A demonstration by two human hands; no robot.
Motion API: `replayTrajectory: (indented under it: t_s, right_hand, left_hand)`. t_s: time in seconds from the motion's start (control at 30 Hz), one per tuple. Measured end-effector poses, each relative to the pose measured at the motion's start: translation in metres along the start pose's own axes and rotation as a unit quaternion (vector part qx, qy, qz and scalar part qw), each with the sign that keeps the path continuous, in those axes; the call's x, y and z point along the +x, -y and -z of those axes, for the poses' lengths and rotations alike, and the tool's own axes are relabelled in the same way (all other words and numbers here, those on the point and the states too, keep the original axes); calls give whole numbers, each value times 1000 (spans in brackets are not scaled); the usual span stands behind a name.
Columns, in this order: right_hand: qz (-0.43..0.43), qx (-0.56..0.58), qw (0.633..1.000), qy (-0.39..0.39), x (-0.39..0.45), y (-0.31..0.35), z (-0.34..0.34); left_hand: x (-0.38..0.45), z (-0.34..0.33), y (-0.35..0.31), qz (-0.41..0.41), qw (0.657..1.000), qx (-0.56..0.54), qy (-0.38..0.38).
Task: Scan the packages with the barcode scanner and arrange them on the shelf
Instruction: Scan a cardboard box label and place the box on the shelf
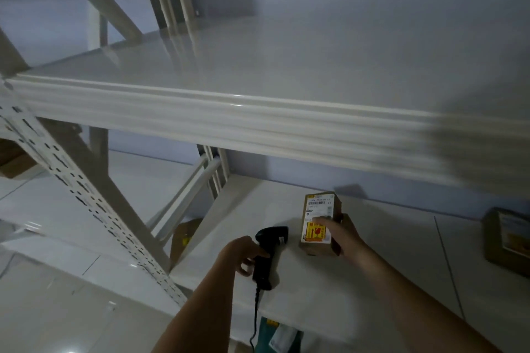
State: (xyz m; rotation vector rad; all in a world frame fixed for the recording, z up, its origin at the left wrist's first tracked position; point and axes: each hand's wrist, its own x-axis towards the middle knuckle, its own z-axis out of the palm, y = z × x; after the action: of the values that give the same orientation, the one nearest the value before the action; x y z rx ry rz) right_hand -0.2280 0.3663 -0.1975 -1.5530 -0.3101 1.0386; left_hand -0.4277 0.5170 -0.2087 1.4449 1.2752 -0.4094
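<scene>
On the white shelf [372, 281], right hand [342, 233] grips labelled brown package [319, 223]; left hand [243, 255] grips scanner [268, 255].

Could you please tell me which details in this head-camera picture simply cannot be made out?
- Label text on the small cardboard box: too small, partly covered by the right hand.
- Second box: cut off by the right edge, blurred.
- Teal package: mostly hidden under the lower shelf.

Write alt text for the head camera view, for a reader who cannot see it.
A person's right hand holds a small cardboard package with a barcode label on a white shelf, while the left hand grips a black barcode scanner beside it. Another package lies at the far right.
</scene>
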Motion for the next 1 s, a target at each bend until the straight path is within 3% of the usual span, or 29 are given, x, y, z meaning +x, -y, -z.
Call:
replayTrajectory:
  t_s: [0.23, 0.47, 0.67, 0.83, 1.0]
  right_hand:
    - [-18, -4, 1000, -8, -9, 0, -12]
    - [-6, 30, 996, -89, -44, -7, -44]
    - [24, 85, 985, -149, -81, -16, -75]
    - [44, 95, 980, -169, -110, -21, -97]
    - [78, 67, 975, -198, -123, -23, -106]
  left_hand:
    - [13, 9, 2, -38, 997, 14, 67]
    - [1, 32, 13, -184, 982, -22, 42]
    - [-26, 63, 22, -307, 946, -71, 75]
    - [-54, 70, 28, -274, 933, -181, 150]
    - [-85, 68, 19, -295, 936, -169, 95]
